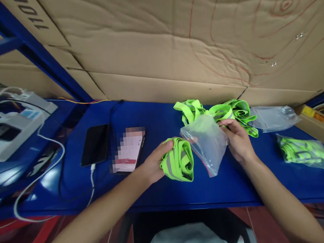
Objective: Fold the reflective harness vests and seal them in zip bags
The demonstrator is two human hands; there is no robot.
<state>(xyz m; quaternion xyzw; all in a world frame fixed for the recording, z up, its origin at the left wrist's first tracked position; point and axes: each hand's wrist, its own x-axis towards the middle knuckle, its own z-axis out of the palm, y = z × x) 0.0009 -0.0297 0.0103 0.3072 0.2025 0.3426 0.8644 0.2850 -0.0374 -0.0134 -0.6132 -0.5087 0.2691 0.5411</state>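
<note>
My left hand (pixel 155 160) is closed around a rolled neon-green reflective strap (pixel 179 161) with grey stripes, held above the blue table. Its fingers are partly hidden behind the roll. My right hand (pixel 239 140) pinches the side of a clear zip bag (pixel 211 145) with a red seal line along its left edge. The bag lies between both hands, close to the rolled strap. Behind it, loose green reflective straps (pixel 191 109) sit heaped on the table, partly covered by the bag and my right hand.
Right of the heap lies another clear bag (pixel 276 118); nearer, a bag holds a folded green strap (pixel 305 150). A cardboard box (pixel 321 126) stands at far right. Two phones, one dark (pixel 95 145), one lit (pixel 130 149), lie left, beside power strips (pixel 17 126) and white cables. Cardboard (pixel 144 43) walls the back.
</note>
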